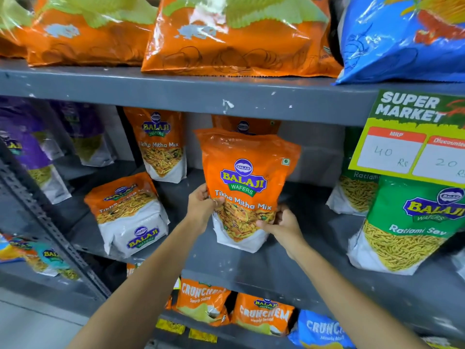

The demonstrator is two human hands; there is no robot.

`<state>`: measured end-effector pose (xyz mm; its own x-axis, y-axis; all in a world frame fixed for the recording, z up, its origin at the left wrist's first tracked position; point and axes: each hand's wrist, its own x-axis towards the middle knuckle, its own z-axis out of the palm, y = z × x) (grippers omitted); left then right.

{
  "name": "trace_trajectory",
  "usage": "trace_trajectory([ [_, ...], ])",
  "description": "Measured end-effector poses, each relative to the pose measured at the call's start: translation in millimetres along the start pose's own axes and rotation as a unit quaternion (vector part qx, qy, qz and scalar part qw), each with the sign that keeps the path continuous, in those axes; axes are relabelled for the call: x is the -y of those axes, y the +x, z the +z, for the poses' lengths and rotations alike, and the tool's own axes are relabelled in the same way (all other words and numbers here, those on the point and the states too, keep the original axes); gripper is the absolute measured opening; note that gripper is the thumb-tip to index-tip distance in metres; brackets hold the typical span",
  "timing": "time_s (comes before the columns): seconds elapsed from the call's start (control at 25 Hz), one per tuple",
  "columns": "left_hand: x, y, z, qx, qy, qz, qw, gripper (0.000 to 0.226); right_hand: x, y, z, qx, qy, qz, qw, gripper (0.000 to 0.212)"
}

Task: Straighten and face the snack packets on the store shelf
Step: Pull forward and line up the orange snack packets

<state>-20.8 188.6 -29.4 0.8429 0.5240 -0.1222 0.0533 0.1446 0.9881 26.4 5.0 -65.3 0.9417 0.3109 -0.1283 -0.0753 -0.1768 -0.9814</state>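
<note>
Head view: an orange Tikha Mitha Mix packet stands upright, label facing out, at the centre of the grey middle shelf. The left hand pinches its lower left edge; the right hand grips its lower right corner, thumb across the front. A second packet leans back to the left. A green Ratlami Sev packet stands near right.

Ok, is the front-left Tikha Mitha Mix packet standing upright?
No, the front-left packet is tipped back on the shelf, its bottom panel facing out.
</note>
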Motion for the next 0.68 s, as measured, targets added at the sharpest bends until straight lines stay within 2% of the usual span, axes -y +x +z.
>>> trace_trajectory([
  [0.08,-1,-2,0,0.002,0.000,0.004,1.000,0.032,1,-7,2,-0.022,-0.045,-0.018,0.999,0.047],
  [0.12,-3,-3,-1,-0.001,0.000,0.009,1.000,0.030,-1,-12,5,-0.072,-0.078,-0.059,0.993,0.049],
  [0.2,-8,-5,-8,-0.017,-0.005,0.030,0.999,0.029,-3,-25,12,-0.195,-0.117,-0.190,0.955,0.045],
  [0.28,-14,-1,-25,-0.064,-0.003,0.046,0.997,0.029,0,-35,23,-0.231,-0.121,-0.288,0.921,0.032],
  [0.36,-20,6,-51,-0.126,0.008,0.049,0.991,0.030,7,-39,41,-0.195,-0.129,-0.329,0.915,0.023],
  [0.48,-29,14,-96,-0.184,0.051,0.061,0.980,0.026,21,-39,76,-0.137,-0.147,-0.347,0.916,0.025],
  [0.68,-22,17,-168,-0.237,0.158,0.063,0.957,0.029,35,-21,133,-0.044,-0.151,-0.316,0.936,0.013],
])
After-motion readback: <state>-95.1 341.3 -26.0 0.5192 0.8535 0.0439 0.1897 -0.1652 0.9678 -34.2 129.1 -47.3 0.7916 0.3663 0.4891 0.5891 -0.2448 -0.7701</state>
